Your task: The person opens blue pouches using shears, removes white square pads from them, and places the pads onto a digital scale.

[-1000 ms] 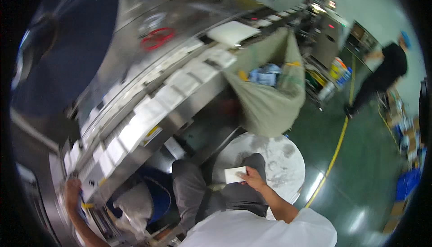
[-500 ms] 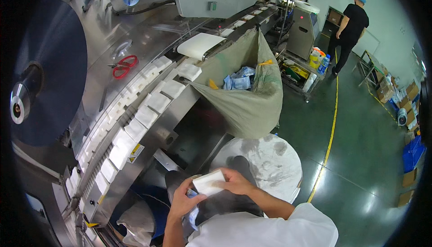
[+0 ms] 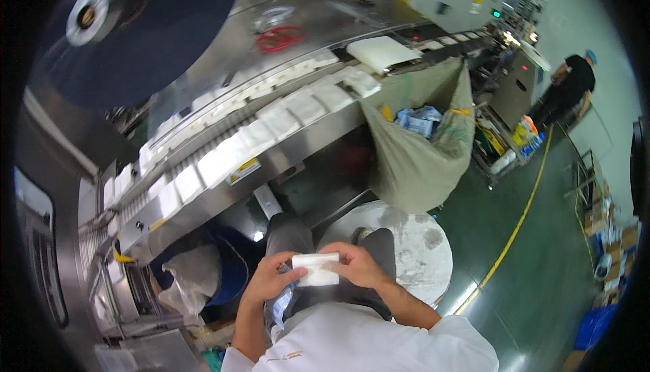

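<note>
Over my lap, both hands hold a small stack of folded white wipes (image 3: 317,274). My left hand (image 3: 268,278) grips its left end, with the thumb lying on the front. My right hand (image 3: 363,266) pinches the upper right part, fingers closed on the stack. A crumpled blue and white plastic wrapper (image 3: 283,305) hangs beneath my left hand; how it is held is hidden. Ahead of me, several white folded stacks (image 3: 254,136) lie in a row on the conveyor (image 3: 291,154).
A beige cloth sack (image 3: 423,179) with blue packets (image 3: 418,121) hangs beside the conveyor. Red-handled scissors (image 3: 279,39) lie on the machine top. Close by are a round white surface (image 3: 421,245), a blue barrel (image 3: 235,267) and a large dark disc (image 3: 169,27). Another person (image 3: 575,94) stands far right.
The view has swung to the left and tilted. The wipes, still in both hands, have turned from slanted to nearly level. The other person has changed posture.
</note>
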